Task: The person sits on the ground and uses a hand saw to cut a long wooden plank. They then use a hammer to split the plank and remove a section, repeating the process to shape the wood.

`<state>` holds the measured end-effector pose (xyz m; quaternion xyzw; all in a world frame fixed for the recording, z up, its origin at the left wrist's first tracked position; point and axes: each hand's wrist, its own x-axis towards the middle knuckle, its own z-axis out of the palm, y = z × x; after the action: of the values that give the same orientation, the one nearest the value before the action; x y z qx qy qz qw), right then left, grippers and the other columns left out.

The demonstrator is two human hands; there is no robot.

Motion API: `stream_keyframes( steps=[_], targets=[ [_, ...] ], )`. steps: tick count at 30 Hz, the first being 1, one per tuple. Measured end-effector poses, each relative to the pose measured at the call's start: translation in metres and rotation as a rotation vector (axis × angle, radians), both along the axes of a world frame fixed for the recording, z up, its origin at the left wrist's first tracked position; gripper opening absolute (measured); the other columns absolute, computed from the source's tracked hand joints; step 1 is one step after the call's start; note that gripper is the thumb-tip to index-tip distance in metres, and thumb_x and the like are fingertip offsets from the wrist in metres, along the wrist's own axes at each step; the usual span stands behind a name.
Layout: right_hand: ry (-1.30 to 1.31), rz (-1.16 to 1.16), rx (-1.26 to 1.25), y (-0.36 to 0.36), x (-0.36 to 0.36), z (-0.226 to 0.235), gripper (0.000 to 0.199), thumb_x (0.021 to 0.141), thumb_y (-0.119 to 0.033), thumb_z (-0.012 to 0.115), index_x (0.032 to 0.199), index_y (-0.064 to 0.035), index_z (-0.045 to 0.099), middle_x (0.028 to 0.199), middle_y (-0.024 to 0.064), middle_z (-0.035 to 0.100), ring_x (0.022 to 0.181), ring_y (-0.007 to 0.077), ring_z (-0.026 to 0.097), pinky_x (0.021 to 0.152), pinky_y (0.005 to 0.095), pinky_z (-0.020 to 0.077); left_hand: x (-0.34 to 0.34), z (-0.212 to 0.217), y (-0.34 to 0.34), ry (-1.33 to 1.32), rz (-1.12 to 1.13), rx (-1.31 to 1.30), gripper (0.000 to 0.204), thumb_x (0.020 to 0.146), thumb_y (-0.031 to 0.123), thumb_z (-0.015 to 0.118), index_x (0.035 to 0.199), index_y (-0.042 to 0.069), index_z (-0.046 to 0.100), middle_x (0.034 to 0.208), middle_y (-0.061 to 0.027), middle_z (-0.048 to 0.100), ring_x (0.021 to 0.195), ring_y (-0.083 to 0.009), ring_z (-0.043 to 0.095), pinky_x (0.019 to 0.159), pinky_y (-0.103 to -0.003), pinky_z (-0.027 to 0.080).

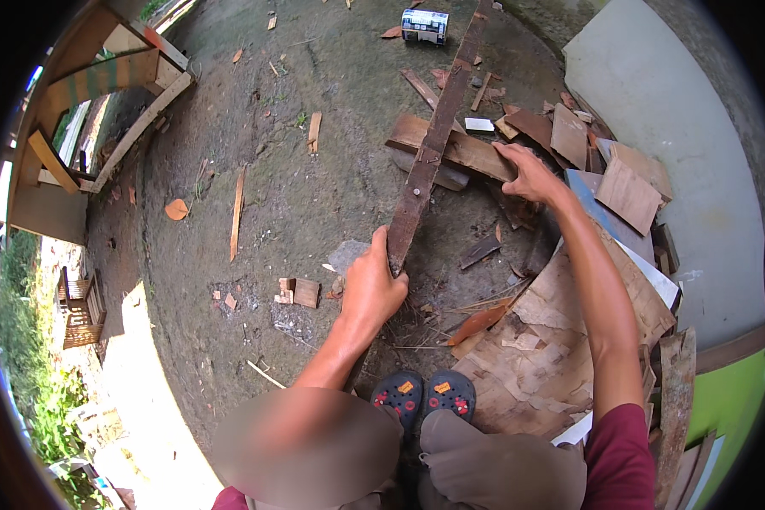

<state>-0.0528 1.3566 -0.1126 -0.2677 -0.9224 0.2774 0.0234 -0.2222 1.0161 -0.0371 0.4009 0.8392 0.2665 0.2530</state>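
A long, dark brown wooden strip (440, 127) runs from near my feet toward the far edge of the view. My left hand (372, 287) is closed around its near end. Under the strip lies a shorter wooden board (478, 156), crossing it at an angle. My right hand (531, 174) grips this board's right end, thumb and fingers on its edges. Where the two pieces cross, the strip hides part of the board. A round nail head (416, 192) shows on the strip. Beneath the board sits a grey stone-like block (449, 178), partly covered.
Scrap wood (569, 136) is heaped at the right, beside a peeling plywood sheet (544, 348) and a pale panel (671, 127). A can (424, 26) lies at the far side. Wood slivers (237, 214) are scattered on the ground. A wooden frame (102, 93) stands far left.
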Motion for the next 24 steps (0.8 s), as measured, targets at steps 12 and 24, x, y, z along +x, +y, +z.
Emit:
stream_keyframes(
  steps=[12, 24],
  targets=[
    [0.149, 0.056, -0.062, -0.005, 0.022, 0.000, 0.082, 0.062, -0.010, 0.075, 0.141, -0.0026, 0.053, 0.132, 0.0178, 0.057, 0.128, 0.0345, 0.053, 0.113, 0.0394, 0.0396, 0.015, -0.001, -0.014, -0.083, 0.016, -0.070, 0.076, 0.075, 0.011, 0.077, 0.143, -0.003, 0.045, 0.095, -0.0275, 0.071, 0.091, -0.0406, 0.072, 0.083, -0.044, 0.054],
    [0.126, -0.014, 0.022, -0.015, 0.031, -0.011, 0.084, 0.071, -0.015, 0.078, 0.149, -0.0086, 0.048, 0.149, 0.0181, 0.050, 0.138, 0.0343, 0.047, 0.118, 0.0422, 0.0347, 0.017, -0.008, -0.018, -0.105, 0.013, -0.068, 0.073, 0.078, 0.010, 0.075, 0.143, 0.000, 0.044, 0.096, -0.0315, 0.070, 0.096, -0.0489, 0.068, 0.086, -0.053, 0.052]
  ],
)
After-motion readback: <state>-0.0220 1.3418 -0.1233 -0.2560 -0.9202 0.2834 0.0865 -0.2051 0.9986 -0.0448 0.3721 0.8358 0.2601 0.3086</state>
